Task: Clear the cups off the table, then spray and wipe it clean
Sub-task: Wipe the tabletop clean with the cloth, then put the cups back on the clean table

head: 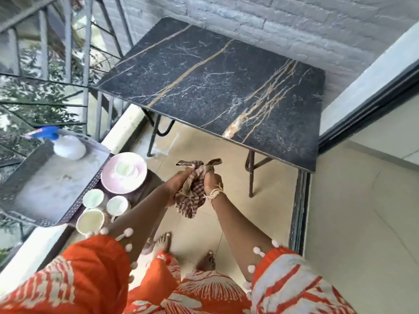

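Left hand (179, 184) and right hand (213, 180) both gripping checked cloth (191, 200), fingers curled round it

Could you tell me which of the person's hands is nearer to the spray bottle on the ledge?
The left hand. It holds the checked cloth on the side toward the spray bottle; the right hand holds the same cloth on the far side.

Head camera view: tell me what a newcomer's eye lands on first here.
First, the two hands, left and right, gripping a bunched brown checked cloth at centre. Behind them stands the black marble-patterned table with gold veins, against the grey brick wall. At left, pale cups and a pink plate sit near a white spray bottle with blue trigger.
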### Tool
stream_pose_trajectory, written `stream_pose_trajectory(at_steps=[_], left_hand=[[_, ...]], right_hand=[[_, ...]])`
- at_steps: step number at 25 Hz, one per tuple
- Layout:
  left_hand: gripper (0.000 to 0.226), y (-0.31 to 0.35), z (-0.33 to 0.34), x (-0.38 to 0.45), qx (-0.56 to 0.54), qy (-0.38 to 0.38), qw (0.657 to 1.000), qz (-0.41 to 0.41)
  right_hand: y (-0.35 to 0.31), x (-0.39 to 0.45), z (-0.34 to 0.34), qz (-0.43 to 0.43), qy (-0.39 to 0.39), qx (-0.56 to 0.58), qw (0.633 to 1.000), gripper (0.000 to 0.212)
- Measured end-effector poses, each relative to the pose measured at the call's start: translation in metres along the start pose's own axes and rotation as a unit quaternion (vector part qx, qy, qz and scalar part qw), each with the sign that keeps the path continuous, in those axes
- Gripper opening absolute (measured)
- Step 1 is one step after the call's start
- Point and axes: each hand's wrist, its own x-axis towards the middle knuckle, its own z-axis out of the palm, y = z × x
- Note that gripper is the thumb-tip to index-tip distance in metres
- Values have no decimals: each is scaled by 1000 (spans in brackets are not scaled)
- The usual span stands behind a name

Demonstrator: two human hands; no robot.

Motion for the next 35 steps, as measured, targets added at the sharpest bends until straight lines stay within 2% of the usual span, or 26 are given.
stream_pose_trajectory(at_steps=[1, 3, 4, 5, 7, 8, 10, 12, 13, 17, 19, 21, 23, 26, 27, 30, 32, 35], left_hand=[[68, -4, -21, 3, 9, 36, 999, 26], [76, -9, -49, 3, 37, 91, 993, 62], [74, -8, -64, -2, 61, 113, 989, 78], [67, -6, -78, -10, 80, 129, 983, 99], [48, -2, -114, -27, 51, 143, 983, 106], [41, 0, -133, -35, 17, 143, 985, 95], [37, 0, -176, -46, -25, 155, 985, 77], [15, -1, -217, -54, -33, 195, 976, 91], [13, -2, -237, -57, -41, 232, 968, 89], [29, -13, -321, -66, -86, 377, 919, 77], [33, -12, -343, -75, -66, 424, 899, 88], [38, -10, -364, -81, -19, 455, 886, 89], [42, -10, -379, -81, 4, 480, 873, 87], [39, -10, -389, -84, -23, 508, 854, 106], [39, -13, -393, -84, -21, 517, 849, 111], [38, -20, -407, -86, -3, 541, 835, 106], [38, -29, -416, -85, -10, 553, 829, 80], [37, -41, -428, -78, -73, 567, 818, 56]], right_hand=[[1, -6, 14, -3, -18, 12, 1000, 65], [17, 17, 48, -13, -46, 56, 997, 94], [29, 34, 71, -31, -60, 15, 998, 104], [36, 44, 95, -29, -90, -3, 996, 103], [38, 35, 137, -25, -103, -47, 993, 65], [26, 3, 152, -29, -92, -58, 994, 45], [17, -29, 185, -25, -121, -66, 990, 21], [13, -43, 217, 4, -169, -90, 981, 24], [11, -47, 232, 10, -182, -98, 978, 22], [13, -45, 302, 31, -187, -133, 973, 17], [15, -40, 326, 30, -159, -96, 982, 17], [26, -24, 349, 19, -172, -74, 982, 34], [39, -9, 370, 25, -198, -134, 971, 54], [34, -15, 392, -67, -209, -280, 935, 24], [28, -22, 397, -93, -198, -311, 925, 23], [16, -33, 407, -86, -222, -307, 921, 3], [15, -30, 414, -92, -231, -315, 916, 24], [22, -17, 436, -149, -244, -382, 879, 18]])
